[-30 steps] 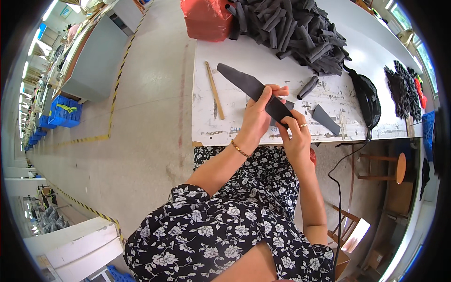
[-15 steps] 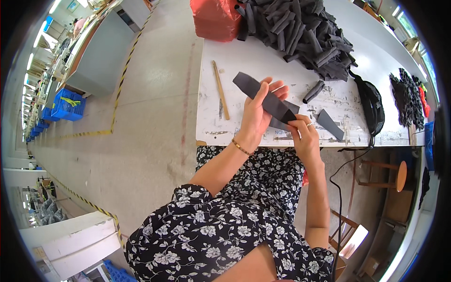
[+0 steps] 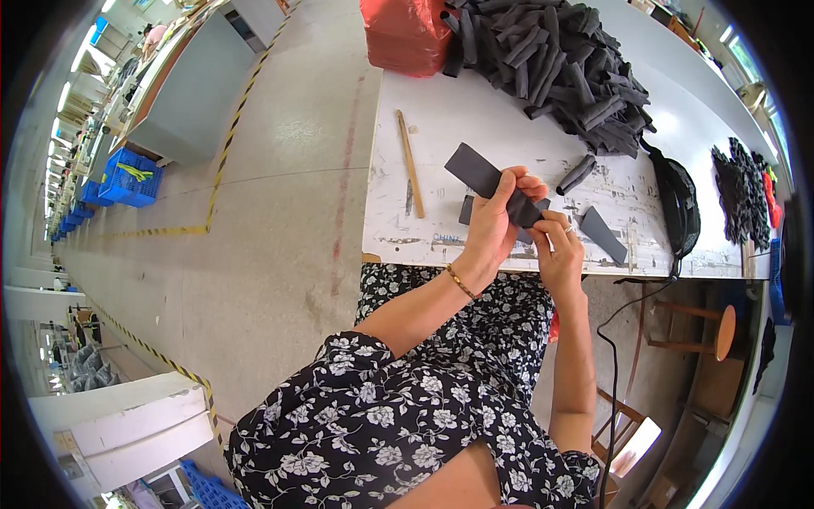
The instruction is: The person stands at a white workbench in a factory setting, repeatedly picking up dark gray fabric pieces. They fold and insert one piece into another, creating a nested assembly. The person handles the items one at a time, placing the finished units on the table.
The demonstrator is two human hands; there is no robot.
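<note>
My left hand, a beaded bracelet at its wrist, grips a dark grey fabric strip between thumb and fingers above the table's near edge. The strip's far end sticks out to the upper left. At its near end, my right hand pinches the fabric between thumb and fingertips. Beneath my hands lies another dark grey piece, mostly covered by them. A flat cut piece rests to the right of my right hand. Farther back lies a single curled piece, close to a big heap of dark grey strips.
On the white table are a wooden stick, a red plastic bag, a black mesh bag with a cord hanging down, and a black fabric pile. A wooden stool stands under the right side.
Both hands have shifted slightly. My left hand has moved along the strip toward my right hand, and less strip shows between them. The whole view has moved a little.
</note>
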